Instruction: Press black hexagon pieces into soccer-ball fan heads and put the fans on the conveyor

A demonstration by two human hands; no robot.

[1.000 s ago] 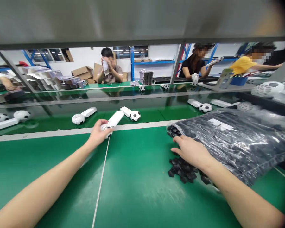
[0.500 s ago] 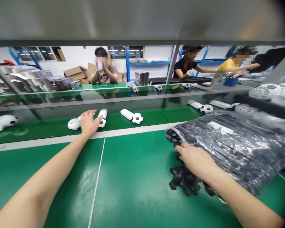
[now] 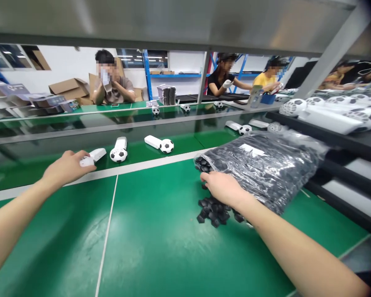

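My left hand [image 3: 64, 168] is closed round the ball-shaped end of a white football-headed gadget [image 3: 98, 154], whose handle points right and away. The hand covers much of the ball end. To its right, two similar gadgets with black-and-white ball ends lie on the green belt [image 3: 190, 142]: one gadget [image 3: 119, 150] and another gadget [image 3: 160, 144]. At the mouth of a clear plastic bag [image 3: 266, 165] full of black parts, my right hand [image 3: 224, 187] has its fingers curled. Whatever they hold is hidden. Loose black pentagonal pieces [image 3: 213, 211] lie just below this hand.
White football-patterned gadgets fill a black rack [image 3: 334, 136] at the right. Across the line, several people sit at a bench with stacked boxes [image 3: 34, 99]. A metal shelf [image 3: 173, 24] hangs overhead. A pale rail [image 3: 154, 165] separates the belt from my green tabletop [image 3: 154, 231].
My view has turned right. My left hand has moved left from between two gadgets and closed on the leftmost one. My right hand stays by the bag mouth.
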